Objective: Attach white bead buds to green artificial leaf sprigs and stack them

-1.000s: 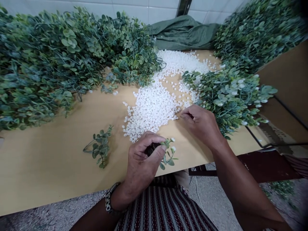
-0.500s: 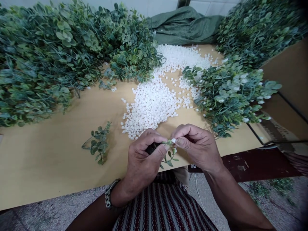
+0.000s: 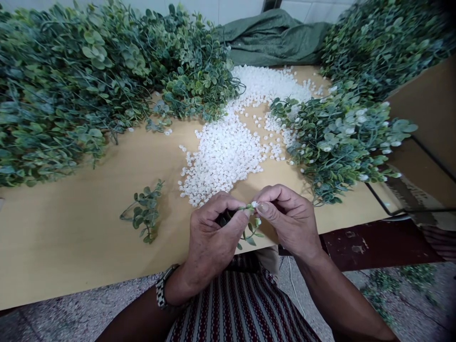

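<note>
Clock directions taken from where the two hands meet, 12 being the far side of the desk.

Step in hand, as judged: fitting a white bead to a stem tip of a sprig. Left hand: narrow grip, sprig pinched between thumb and forefinger. Right hand: narrow grip, thumb and forefinger closed on the bead, right beside the left fingertips. Cannot tell whether the bead is seated.

Next move probably calls for a steady left pinch close to the tip and a short, straight push from the right; a sideways push could bend the stem.

Sprig: near edge of the desk, held just above it at centre. Small oval green leaves, thin curved stem; a second bead shows white on a lower branch. Rest of it hidden behind the left hand.

Surroundings: pile of beads at 11 o'clock; loose sprig, no white visible, at 9; white-dotted bunch at 2; large leaf heap at 10.
</note>
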`<state>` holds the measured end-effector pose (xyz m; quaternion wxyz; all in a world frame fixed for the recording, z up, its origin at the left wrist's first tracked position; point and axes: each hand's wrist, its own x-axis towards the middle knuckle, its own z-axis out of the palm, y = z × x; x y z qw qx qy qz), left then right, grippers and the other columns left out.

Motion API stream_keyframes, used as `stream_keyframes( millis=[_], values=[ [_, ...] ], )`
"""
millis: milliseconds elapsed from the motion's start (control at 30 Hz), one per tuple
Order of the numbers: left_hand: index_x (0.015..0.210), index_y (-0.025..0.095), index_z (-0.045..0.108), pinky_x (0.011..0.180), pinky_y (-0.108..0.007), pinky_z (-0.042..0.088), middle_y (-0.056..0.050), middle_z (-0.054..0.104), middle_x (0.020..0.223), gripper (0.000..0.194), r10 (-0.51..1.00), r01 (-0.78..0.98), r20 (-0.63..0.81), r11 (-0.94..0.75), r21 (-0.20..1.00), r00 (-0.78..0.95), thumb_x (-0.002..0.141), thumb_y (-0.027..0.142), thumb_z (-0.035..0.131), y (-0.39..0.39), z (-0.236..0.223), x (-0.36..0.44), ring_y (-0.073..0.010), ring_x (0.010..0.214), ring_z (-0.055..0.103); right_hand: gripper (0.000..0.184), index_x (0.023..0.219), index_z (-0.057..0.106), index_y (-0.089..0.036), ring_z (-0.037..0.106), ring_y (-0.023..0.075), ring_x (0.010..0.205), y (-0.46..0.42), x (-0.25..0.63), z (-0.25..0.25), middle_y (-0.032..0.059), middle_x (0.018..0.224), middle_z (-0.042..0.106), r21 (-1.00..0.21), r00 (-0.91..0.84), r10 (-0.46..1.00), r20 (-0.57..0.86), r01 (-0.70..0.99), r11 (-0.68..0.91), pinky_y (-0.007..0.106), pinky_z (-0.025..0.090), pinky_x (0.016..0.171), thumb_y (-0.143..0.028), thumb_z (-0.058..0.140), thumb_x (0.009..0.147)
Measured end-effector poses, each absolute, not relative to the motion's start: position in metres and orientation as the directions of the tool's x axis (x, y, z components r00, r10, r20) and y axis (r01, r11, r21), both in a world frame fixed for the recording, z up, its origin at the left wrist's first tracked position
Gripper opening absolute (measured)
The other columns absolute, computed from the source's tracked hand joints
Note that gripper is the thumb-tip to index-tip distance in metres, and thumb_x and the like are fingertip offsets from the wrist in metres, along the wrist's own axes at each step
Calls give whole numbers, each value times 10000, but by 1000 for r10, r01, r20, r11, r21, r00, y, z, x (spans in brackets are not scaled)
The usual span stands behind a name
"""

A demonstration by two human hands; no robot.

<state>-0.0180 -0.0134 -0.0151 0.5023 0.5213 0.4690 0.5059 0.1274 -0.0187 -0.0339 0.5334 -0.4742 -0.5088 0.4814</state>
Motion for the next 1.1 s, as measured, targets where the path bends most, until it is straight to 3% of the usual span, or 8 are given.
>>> stream_keyframes(
  millis=[200, 533, 767, 1100],
  values=[
    [590, 180, 636, 521, -244, 394, 27, 545, 566, 135, 999, 30, 44, -44, 999, 32, 706, 113, 642, -11, -14, -17, -105, 546, 468, 117, 736, 626, -186, 514, 98, 586, -20, 123, -31, -17, 630, 590, -992, 39, 991, 127, 30, 126, 207, 421, 492, -263, 670, 812],
    [612, 181, 637, 530, -252, 405, 18, 552, 574, 144, 995, 56, 100, -100, 993, -5, 730, 98, 627, -17, -15, -18, -117, 571, 502, 98, 857, 626, -207, 604, 136, 699, -24, 118, -41, 4, 746, 637, -850, 33, 882, 471, 283, 444, 279, 498, 614, -115, 604, 835],
    [692, 187, 641, 554, -244, 447, 19, 584, 613, 139, 950, 132, 313, -312, 941, 10, 760, 68, 621, -18, -19, -17, -112, 591, 545, 186, 930, 613, -218, 620, 164, 727, -26, 117, -44, 25, 761, 651, -717, -5, 789, 615, 415, 561, 314, 523, 620, -69, 581, 824],
    [766, 193, 608, 573, -232, 493, 11, 614, 642, 161, 848, 398, 524, -511, 762, 84, 780, 36, 577, -20, -23, -17, -119, 613, 587, 252, 983, 582, -191, 619, 179, 760, -28, 123, -45, 60, 797, 651, -580, -119, 726, 678, 520, 627, 319, 536, 631, -26, 590, 793]
  ],
)
